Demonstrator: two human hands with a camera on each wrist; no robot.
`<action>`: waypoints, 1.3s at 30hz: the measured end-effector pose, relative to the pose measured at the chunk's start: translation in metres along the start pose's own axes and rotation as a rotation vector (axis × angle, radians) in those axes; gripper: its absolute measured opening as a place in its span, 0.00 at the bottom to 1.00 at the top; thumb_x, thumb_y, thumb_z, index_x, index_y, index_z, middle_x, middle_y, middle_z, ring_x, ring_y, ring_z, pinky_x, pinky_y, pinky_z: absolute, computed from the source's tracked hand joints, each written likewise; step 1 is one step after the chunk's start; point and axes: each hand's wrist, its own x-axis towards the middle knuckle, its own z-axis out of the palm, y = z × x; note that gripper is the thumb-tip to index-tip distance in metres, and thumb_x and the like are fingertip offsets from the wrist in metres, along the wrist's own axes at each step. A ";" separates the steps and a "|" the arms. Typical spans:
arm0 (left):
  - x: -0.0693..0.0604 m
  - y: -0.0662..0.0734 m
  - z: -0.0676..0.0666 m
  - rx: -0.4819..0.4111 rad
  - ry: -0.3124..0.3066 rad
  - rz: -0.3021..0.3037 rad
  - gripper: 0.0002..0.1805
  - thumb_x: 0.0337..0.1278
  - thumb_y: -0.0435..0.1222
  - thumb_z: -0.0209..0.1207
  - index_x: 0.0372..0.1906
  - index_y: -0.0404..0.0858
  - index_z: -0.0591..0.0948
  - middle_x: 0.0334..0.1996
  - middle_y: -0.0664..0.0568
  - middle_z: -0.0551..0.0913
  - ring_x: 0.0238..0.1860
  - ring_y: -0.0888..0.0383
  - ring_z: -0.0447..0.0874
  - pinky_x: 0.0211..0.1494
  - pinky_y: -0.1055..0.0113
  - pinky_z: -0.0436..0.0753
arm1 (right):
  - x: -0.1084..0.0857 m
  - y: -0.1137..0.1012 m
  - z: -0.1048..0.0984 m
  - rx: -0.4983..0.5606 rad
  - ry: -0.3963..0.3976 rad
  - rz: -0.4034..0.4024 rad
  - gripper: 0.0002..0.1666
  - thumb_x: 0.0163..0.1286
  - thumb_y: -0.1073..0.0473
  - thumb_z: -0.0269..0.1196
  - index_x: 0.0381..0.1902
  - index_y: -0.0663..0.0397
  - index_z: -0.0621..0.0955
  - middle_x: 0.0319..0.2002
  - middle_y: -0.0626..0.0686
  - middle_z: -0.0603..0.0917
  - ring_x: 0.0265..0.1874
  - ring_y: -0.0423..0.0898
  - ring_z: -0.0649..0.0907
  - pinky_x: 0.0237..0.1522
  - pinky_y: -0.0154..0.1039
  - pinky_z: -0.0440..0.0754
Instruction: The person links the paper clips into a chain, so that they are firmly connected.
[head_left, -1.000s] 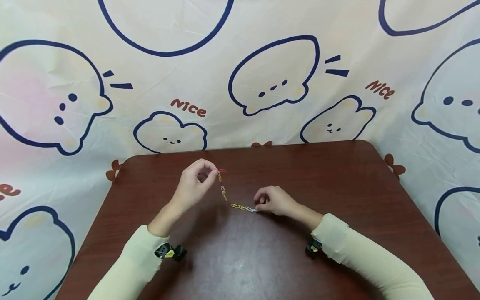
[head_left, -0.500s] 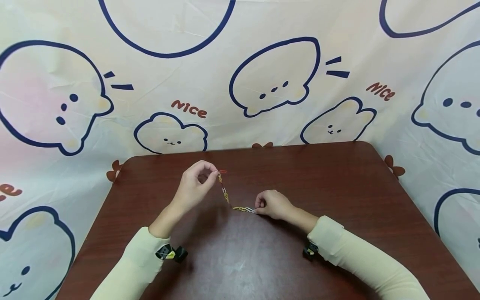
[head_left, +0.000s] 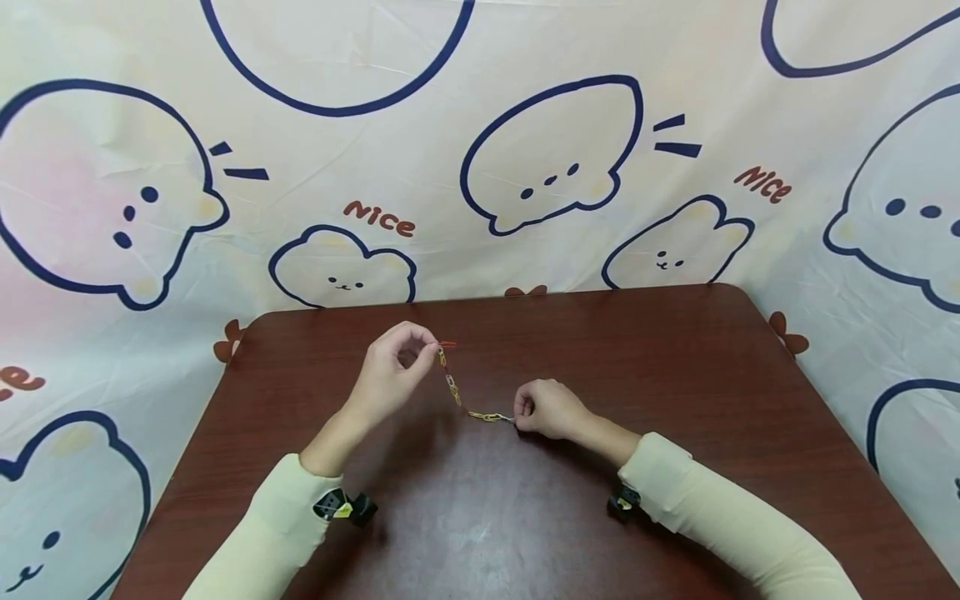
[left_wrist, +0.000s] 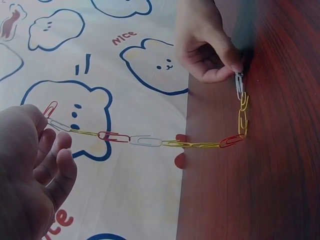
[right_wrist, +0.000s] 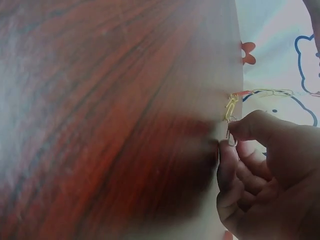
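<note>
A chain of linked paper clips point(left_wrist: 146, 141) in red, white and yellow runs between the two hands. My left hand point(head_left: 392, 367) pinches its upper end between thumb and forefinger, above the table. A red clip point(left_wrist: 50, 109) sticks out past those fingertips. From there the chain slopes down, then bends toward the right. Low over the tabletop, my right hand point(head_left: 553, 410) pinches the white clip point(left_wrist: 239, 84) at the other end, beside yellow clips point(right_wrist: 230, 106). The right fingertips cover part of that end clip in the right wrist view.
A dark red-brown wooden table point(head_left: 637, 350) lies under both hands. Behind it and at the sides hangs a pale cloth point(head_left: 435, 167) printed with cartoon animals. Each wrist bears a small black camera, the left camera point(head_left: 363, 509) and the right camera point(head_left: 623, 502).
My right hand has shifted slightly, and its fingers have closed in around the white end clip, covering more of it. The left hand stays almost still, holding the upper end.
</note>
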 end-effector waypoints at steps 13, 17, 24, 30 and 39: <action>0.001 0.001 0.001 -0.013 0.017 0.017 0.03 0.63 0.26 0.64 0.39 0.35 0.82 0.34 0.46 0.82 0.32 0.62 0.80 0.35 0.73 0.79 | -0.005 0.009 -0.010 -0.032 0.000 0.037 0.08 0.54 0.67 0.65 0.29 0.47 0.84 0.22 0.38 0.78 0.22 0.37 0.74 0.32 0.36 0.74; 0.001 0.001 0.002 -0.010 0.019 0.009 0.03 0.63 0.26 0.64 0.39 0.33 0.82 0.34 0.47 0.83 0.31 0.62 0.79 0.35 0.74 0.79 | -0.007 0.008 -0.013 -0.080 0.006 0.028 0.06 0.60 0.64 0.70 0.28 0.47 0.84 0.21 0.38 0.76 0.22 0.36 0.74 0.31 0.37 0.75; 0.001 0.004 0.003 -0.003 0.008 0.004 0.03 0.62 0.22 0.63 0.39 0.30 0.81 0.33 0.44 0.82 0.30 0.61 0.78 0.34 0.73 0.79 | -0.011 0.009 -0.018 -0.117 0.002 0.050 0.12 0.60 0.63 0.72 0.23 0.45 0.80 0.20 0.39 0.74 0.21 0.37 0.73 0.27 0.35 0.71; 0.000 0.006 0.003 -0.018 -0.012 0.014 0.03 0.63 0.25 0.63 0.39 0.33 0.81 0.34 0.48 0.82 0.28 0.59 0.79 0.34 0.71 0.80 | -0.013 0.016 -0.021 -0.031 0.047 0.038 0.12 0.52 0.66 0.69 0.22 0.44 0.78 0.20 0.39 0.76 0.21 0.37 0.74 0.28 0.36 0.73; 0.000 0.002 0.004 -0.017 -0.019 0.010 0.03 0.65 0.27 0.63 0.40 0.35 0.82 0.35 0.50 0.82 0.29 0.58 0.78 0.34 0.70 0.80 | -0.014 0.018 -0.031 0.161 0.126 0.039 0.08 0.58 0.68 0.66 0.27 0.48 0.84 0.22 0.41 0.80 0.21 0.38 0.77 0.27 0.34 0.76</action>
